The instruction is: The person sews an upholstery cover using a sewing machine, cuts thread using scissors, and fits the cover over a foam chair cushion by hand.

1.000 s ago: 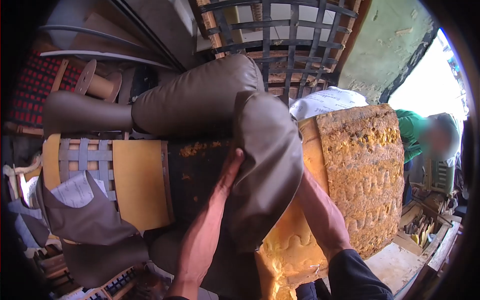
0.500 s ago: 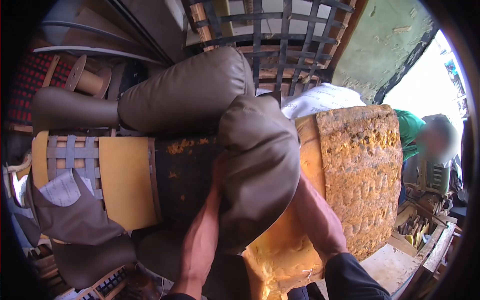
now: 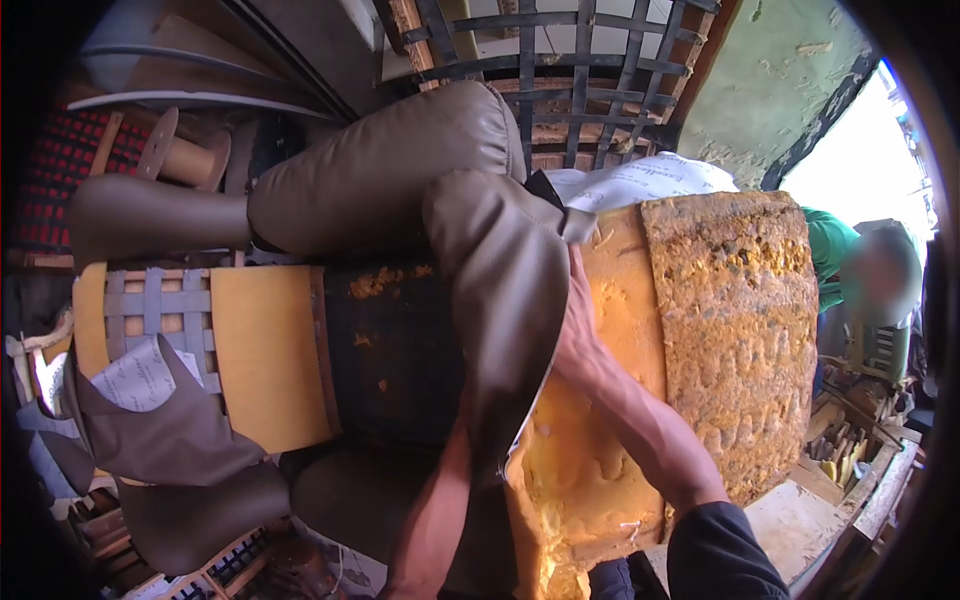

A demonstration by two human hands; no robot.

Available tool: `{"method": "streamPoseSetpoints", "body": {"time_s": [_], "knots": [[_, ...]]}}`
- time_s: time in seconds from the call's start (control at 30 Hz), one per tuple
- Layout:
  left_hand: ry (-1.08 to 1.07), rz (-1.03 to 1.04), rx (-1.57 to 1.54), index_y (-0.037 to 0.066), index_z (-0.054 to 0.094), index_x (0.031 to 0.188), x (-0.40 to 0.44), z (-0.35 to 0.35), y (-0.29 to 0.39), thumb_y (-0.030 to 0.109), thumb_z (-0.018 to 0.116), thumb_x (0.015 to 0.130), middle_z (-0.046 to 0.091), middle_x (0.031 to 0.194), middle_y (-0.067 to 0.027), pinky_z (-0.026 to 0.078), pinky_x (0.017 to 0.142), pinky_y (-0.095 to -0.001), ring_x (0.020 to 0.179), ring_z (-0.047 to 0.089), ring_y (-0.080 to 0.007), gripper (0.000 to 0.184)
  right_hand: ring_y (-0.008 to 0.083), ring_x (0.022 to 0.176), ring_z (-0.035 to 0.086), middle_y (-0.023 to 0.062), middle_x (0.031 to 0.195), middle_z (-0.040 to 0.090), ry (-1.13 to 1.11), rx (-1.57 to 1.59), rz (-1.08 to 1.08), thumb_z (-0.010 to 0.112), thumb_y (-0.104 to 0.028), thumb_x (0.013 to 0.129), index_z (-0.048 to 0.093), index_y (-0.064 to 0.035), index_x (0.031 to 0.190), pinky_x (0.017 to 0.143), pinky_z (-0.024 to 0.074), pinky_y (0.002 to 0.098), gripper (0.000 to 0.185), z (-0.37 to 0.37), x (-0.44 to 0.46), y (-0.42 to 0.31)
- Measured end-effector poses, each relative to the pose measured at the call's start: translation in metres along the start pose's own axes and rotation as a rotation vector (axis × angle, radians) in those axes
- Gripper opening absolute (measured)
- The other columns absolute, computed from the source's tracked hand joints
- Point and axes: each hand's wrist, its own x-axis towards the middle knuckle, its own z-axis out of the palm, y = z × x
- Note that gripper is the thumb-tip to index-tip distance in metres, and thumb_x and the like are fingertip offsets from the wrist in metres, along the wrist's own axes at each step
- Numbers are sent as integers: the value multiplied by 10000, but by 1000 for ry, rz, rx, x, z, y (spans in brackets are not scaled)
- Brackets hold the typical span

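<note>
A loose brown leather-like cover (image 3: pixel 505 290) is bunched and draped over the inner end of a yellow-orange foam seat (image 3: pixel 600 420). My right hand (image 3: pixel 574 325) is closed at the cover's right edge, with the fingertips partly hidden by its folds. My left forearm (image 3: pixel 435 525) reaches up beneath the cover's lower left side; the hand itself is hidden, so its grip does not show. A rough, mottled foam slab (image 3: pixel 735 340) lies over the right part of the foam. Left of the cover is a dark panel (image 3: pixel 390 350) with scraps of yellow foam stuck to it.
A padded brown armrest (image 3: pixel 400 165) lies behind the cover. Beyond it stands a frame with black webbing (image 3: pixel 580 75). On the left are a yellow board (image 3: pixel 270 355), grey webbing (image 3: pixel 150 300) and a spool (image 3: pixel 185 160). A person in green (image 3: pixel 828 250) is at the right.
My right hand has moved up along the cover's edge, and the cover's right side has drawn left and narrowed, baring more foam. My left forearm sits lower in view. The view has shifted slightly.
</note>
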Motion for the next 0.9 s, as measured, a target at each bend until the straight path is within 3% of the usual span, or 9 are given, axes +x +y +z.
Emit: {"method": "streamPoseSetpoints", "body": {"time_s": [0.13,0.3,0.4,0.47,0.5,0.67,0.77,0.8,0.9], "knots": [[69,-38,101,-51,523,1178,-41,-2,-25,283,553,1019,594,1124,-188,440,938,-397,1048,562,-231,371,337,1473,335,134,1568,406,-191,-246,19,590,-305,936,516,-85,1433,1205,222,548,548,-49,-70,-17],[336,-124,502,-61,549,1127,-167,-36,-33,232,532,1043,616,1071,-192,467,902,-401,994,589,-229,306,401,1470,321,202,1564,377,-341,-21,87,702,-284,883,484,-59,1444,1184,240,574,642,-81,-225,-53],[296,-240,603,-19,487,1282,-233,-50,-9,267,633,978,586,1156,-192,442,959,-420,1111,570,-326,443,392,1205,502,202,1328,520,-564,207,218,778,-401,824,445,-57,1459,1016,391,532,796,-127,-311,-131],[178,-269,509,-13,460,1251,-241,-39,8,232,664,957,586,1000,-192,485,866,-418,962,600,-284,433,390,1254,474,205,1393,475,-720,253,307,734,-541,830,422,-119,1492,1028,380,525,844,-146,-346,-179],[73,-450,421,0,447,1275,-240,-35,11,248,651,968,600,1056,-204,489,871,-419,990,607,-299,443,393,1289,451,204,1429,452,-677,275,357,737,-549,822,422,-138,1495,1052,360,540,849,-145,-361,-196],[36,-444,180,37,498,1313,-233,-24,-22,285,571,989,640,1223,-174,486,941,-396,1105,623,-294,415,399,1377,380,162,1495,424,-749,69,344,729,-491,825,441,-174,1486,1116,285,601,788,-126,-408,-232],[29,-486,138,38,551,1290,-227,-27,-4,266,539,986,649,1224,-162,489,938,-372,1126,615,-261,380,373,1377,379,87,1472,453,-612,6,268,711,-333,791,525,-183,1395,1143,246,631,649,-111,-425,-217],[46,-519,106,37,573,1277,-229,-30,2,260,527,983,653,1223,-159,492,933,-355,1135,610,-246,372,324,1326,448,77,1363,546,-521,30,219,731,-311,747,620,-170,1242,1148,254,631,526,-112,-417,-212],[9,-751,-451,49,550,1311,-228,-54,9,263,485,991,598,1272,-125,546,896,-438,1133,592,-227,390,245,1201,569,36,1091,668,-409,224,136,758,-259,650,695,-143,933,1148,271,634,313,-136,-391,-195]]}}
